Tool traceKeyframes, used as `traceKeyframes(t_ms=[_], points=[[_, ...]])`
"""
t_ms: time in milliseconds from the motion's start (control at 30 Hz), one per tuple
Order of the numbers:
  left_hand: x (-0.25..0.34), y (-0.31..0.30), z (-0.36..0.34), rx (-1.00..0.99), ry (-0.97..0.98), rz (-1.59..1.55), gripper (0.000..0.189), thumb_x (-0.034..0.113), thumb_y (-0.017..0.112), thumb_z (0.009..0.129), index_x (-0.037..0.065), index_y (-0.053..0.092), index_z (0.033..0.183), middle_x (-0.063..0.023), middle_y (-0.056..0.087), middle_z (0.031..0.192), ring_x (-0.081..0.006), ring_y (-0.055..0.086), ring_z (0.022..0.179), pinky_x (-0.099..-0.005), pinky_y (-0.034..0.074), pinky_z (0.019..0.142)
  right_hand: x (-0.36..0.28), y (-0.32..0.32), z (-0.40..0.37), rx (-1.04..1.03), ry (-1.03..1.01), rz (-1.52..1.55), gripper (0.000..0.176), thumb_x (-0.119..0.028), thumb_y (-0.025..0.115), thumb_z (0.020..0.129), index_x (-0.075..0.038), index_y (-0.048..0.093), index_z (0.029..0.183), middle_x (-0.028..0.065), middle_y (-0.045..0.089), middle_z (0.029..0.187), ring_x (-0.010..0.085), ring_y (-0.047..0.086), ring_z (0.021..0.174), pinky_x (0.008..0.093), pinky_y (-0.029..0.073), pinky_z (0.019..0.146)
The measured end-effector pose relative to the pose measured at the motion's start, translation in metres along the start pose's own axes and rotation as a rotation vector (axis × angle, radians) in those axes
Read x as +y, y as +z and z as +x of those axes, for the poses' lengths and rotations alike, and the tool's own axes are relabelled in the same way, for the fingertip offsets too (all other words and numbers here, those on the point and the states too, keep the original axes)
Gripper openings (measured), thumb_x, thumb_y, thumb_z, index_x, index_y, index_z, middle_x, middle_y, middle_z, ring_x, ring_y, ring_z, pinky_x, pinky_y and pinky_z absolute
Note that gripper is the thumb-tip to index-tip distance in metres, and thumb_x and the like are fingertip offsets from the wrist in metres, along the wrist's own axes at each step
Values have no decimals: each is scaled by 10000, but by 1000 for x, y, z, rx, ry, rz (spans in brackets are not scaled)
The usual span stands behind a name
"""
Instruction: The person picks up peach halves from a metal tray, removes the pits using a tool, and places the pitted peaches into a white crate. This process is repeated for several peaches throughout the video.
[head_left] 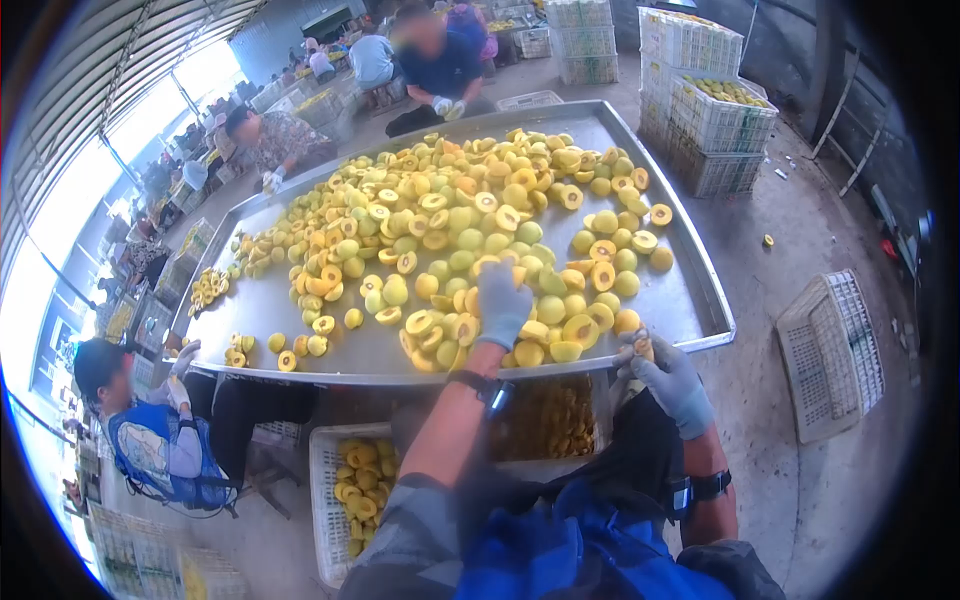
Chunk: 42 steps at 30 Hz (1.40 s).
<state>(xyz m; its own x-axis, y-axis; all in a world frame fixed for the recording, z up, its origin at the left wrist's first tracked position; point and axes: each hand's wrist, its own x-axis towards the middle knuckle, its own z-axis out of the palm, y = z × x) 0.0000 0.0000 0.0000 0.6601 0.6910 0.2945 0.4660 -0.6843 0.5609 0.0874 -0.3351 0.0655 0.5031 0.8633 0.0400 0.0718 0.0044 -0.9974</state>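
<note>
Reaches with left hand (503, 300) into yellow fruit (470, 215) on metal tray (665, 300); cannot tell if grasping. Clasps small object (643, 347) in right hand (672, 382), near tray rim.

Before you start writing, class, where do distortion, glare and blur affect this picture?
Head view: the lens bows the metal tray's long edges, with black shading at the corners; glare whites out the opening at the left; the left hand looks soft, perhaps from motion; distant workers lack detail.
</note>
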Motion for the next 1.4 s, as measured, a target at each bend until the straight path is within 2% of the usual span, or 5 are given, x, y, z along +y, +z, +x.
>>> traceKeyframes(t_ms=[167,267,467,800,1400], points=[[-1,-50,-92,-95,-267,-1565,498,123,589,962,10,481,1435,-216,533,1415,-392,557,1297,-574,507,1063,-15,47,-13,20,155,123,450,-165,574,1032,2,534,1447,39,699,929,53,592,693,206,492,673],[21,-73,-137,-65,-581,-1997,514,100,559,988,-24,421,1467,-233,508,1446,-396,541,1320,-588,492,1077,4,80,-8,-47,149,69,433,-204,556,1043,-34,550,1442,39,689,899,43,551,616,202,456,593],[41,-91,-188,-193,-57,-634,547,316,435,1079,-18,388,1510,-230,465,1513,-384,475,1402,-513,406,1169,5,116,-11,-95,21,-155,353,-249,584,1008,8,604,1249,226,706,925,348,695,906,420,513,811],[35,-62,-215,-19,-351,-1739,572,410,335,1119,-14,421,1493,-199,524,1446,-326,564,1276,-455,419,1147,-9,142,-25,-103,65,-281,282,-271,616,997,5,627,1052,267,684,856,435,686,829,472,510,718],[92,-70,-221,311,-387,-1164,525,400,270,1121,-3,542,1320,-163,676,1047,-250,680,923,-371,585,858,-1,156,-33,-63,7,-280,388,-334,539,1050,36,606,1148,326,687,918,498,678,915,520,525,760]])
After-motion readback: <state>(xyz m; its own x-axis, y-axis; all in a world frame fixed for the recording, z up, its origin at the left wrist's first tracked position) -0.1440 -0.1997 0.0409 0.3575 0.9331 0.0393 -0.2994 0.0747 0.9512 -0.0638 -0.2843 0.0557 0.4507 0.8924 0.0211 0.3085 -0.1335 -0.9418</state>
